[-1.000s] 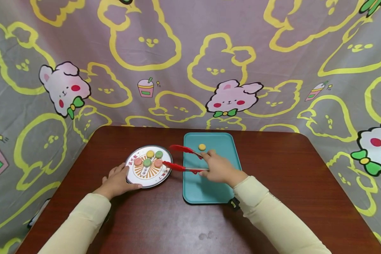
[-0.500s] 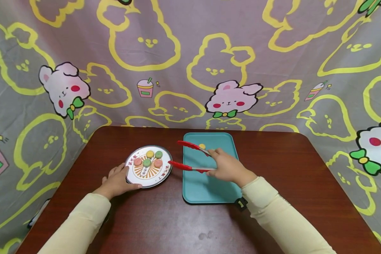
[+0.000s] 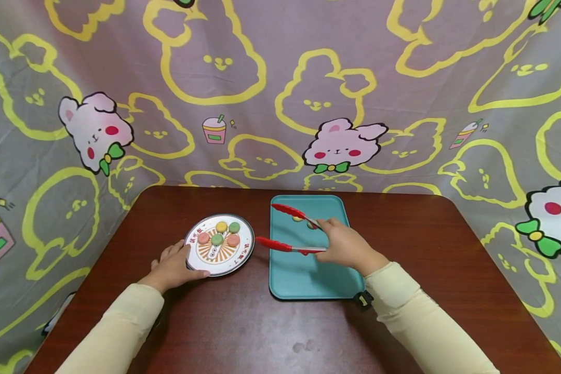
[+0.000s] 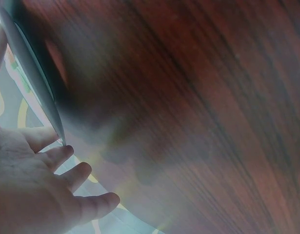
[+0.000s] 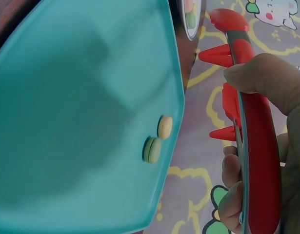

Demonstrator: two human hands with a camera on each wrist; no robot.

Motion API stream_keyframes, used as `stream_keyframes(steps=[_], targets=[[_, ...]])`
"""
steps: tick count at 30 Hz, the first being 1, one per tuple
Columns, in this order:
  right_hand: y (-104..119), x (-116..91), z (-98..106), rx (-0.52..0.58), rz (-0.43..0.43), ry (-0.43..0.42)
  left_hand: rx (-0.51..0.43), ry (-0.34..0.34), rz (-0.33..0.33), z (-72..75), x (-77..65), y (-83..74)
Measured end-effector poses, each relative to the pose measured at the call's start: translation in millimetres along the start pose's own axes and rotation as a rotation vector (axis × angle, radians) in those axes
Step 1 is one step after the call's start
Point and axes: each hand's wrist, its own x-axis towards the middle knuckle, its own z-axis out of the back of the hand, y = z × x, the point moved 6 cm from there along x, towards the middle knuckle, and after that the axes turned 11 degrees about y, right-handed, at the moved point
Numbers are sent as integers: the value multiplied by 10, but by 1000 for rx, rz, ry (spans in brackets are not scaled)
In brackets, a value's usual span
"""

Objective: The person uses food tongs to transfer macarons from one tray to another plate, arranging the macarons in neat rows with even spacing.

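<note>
My left hand rests against the near left rim of a round white plate, thumb along the rim. In the left wrist view its fingers are spread, the plate's edge beside them. Several macarons lie on the plate: pink, green and yellow. My right hand grips red tongs over the teal tray. The tongs' arms are spread with nothing between their tips. A yellow macaron and a green macaron lie on the tray, partly hidden by the tongs in the head view.
Plate and tray stand side by side on a dark brown wooden table, with a narrow gap between them. A patterned curtain hangs behind the table and along both sides. A black strap piece sits below my right wrist.
My right hand has drawn the spread tongs to the right, away from the plate and over the tray. The left hand, plate and its macarons have stayed in place.
</note>
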Motion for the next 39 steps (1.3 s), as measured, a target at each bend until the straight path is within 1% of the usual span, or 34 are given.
stream_keyframes(steps=[6,15,21,26,31,39], targets=[[-84,-47,27,-3,-7,-30,-2,-3,-4,8,-6,-16],[-290,-113,-6,49,-40,-38,-4,-8,-9,15,-16,-30],[-411,-160,-65,100,-57,-37,2,-12,-13,21,-11,-31],[-479,-196,-93,93,-57,-44,7,-11,-9,10,2,-13],[-534,-234,-79,100,-67,-59,8,-15,-13,-3,12,4],[-633,-280,-57,93,-84,-63,14,-23,-26,7,-10,-14]])
